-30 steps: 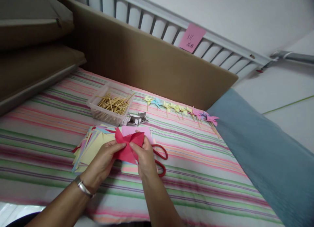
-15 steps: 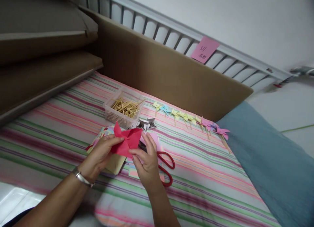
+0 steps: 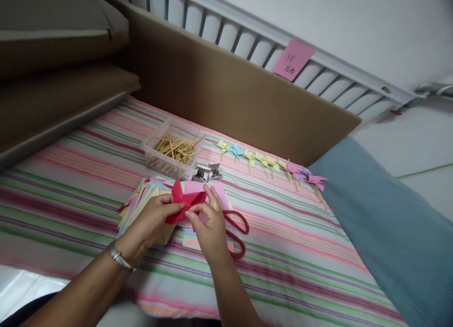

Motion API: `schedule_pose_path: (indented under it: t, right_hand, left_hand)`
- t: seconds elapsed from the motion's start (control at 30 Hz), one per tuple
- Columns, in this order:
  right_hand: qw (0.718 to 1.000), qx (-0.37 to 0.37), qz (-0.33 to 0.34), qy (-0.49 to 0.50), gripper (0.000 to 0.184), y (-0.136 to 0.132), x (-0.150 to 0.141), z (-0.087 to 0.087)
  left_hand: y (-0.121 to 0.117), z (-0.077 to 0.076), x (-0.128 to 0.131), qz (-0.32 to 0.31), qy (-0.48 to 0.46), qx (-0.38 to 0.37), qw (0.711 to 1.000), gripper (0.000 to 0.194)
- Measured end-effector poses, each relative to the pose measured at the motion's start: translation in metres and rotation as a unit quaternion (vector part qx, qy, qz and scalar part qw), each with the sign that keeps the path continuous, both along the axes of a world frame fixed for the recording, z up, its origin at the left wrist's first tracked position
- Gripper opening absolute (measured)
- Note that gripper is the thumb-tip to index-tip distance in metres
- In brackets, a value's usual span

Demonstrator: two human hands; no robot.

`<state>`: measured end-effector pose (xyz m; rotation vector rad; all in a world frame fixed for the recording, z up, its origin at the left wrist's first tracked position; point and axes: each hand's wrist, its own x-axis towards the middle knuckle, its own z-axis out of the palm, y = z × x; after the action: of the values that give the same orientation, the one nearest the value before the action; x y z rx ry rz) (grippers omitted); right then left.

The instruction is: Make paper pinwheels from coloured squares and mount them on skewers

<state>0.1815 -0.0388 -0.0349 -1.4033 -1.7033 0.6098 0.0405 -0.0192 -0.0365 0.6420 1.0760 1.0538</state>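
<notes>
A red paper pinwheel (image 3: 180, 195) is held up between both hands, its corners folded in toward the middle. My left hand (image 3: 153, 218) pinches it on the left, thumb near its centre. With thumb and index finger, my right hand (image 3: 209, 218) grips a folded corner at the right side; its other fingers stay raised. Beneath the hands lie a fanned stack of coloured paper (image 3: 136, 209) and a pink sheet (image 3: 215, 190). Red-handled scissors (image 3: 242, 223) rest just right of my right hand, their blades hidden behind it.
A clear plastic box (image 3: 148, 155) holds many thin wooden sticks (image 3: 173, 147). Small open boxes (image 3: 205, 172) stand beside it. Several finished pinwheels (image 3: 262, 159) line the back of the striped cloth (image 3: 300, 251). Behind rises a brown board (image 3: 226, 91); folded brown panels (image 3: 60, 91) stand at left.
My right hand has brought another corner of the red pinwheel inward toward its centre. The whole view has shifted slightly, so everything appears a little higher and to the left.
</notes>
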Motion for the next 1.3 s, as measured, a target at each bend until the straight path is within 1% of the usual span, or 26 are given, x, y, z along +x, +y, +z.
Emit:
schedule_pose_path:
  t: [0.27,0.63,0.77,0.83,0.9,0.97,1.03,1.07,1.13,1.23,1.3]
  right_hand:
    - [1.000,-0.012,-0.016,-0.023,0.009,0.001,0.002,-0.001]
    - [0.998,-0.035,-0.042,-0.034,0.009,0.003,0.000,0.000]
    - [0.997,-0.046,-0.047,-0.036,0.010,0.004,-0.002,-0.002]
    - [0.997,-0.054,-0.044,-0.036,0.009,0.004,-0.002,-0.002]
    - [0.997,-0.056,-0.048,-0.031,0.007,0.005,0.000,0.001]
    - [0.997,-0.041,-0.063,-0.017,0.004,0.006,0.005,0.006]
    - [0.997,-0.020,-0.073,0.000,0.021,0.007,0.012,0.012]
    - [0.998,-0.019,-0.066,0.007,0.029,0.007,0.016,0.015]
    - [0.998,-0.051,-0.023,0.018,0.039,0.007,0.022,0.018]
    - [0.989,-0.125,0.071,0.022,0.043,0.006,0.028,0.018]
    - [0.984,-0.142,0.110,0.016,0.044,0.005,0.030,0.016]
  left_hand:
    - [0.000,0.007,0.005,-0.010,-0.005,-0.023,1.000,0.019]
    - [-0.001,0.008,0.001,-0.043,-0.013,-0.042,0.998,0.021]
    - [0.000,0.007,0.002,-0.052,0.003,-0.042,0.998,0.024]
    - [0.001,0.006,0.002,-0.046,0.015,-0.038,0.998,0.024]
    - [0.002,0.005,0.002,-0.037,0.032,-0.029,0.998,0.022]
    - [0.002,0.004,0.001,-0.034,0.056,-0.017,0.998,0.019]
    - [0.002,0.002,0.001,-0.054,0.074,-0.012,0.996,0.018]
    - [0.002,0.001,0.001,-0.071,0.079,-0.013,0.994,0.017]
    - [0.001,-0.001,0.003,-0.115,0.087,-0.009,0.990,0.016]
    - [-0.001,-0.002,0.007,-0.166,0.104,0.021,0.980,0.013]
    - [-0.002,-0.002,0.010,-0.185,0.120,0.038,0.975,0.012]
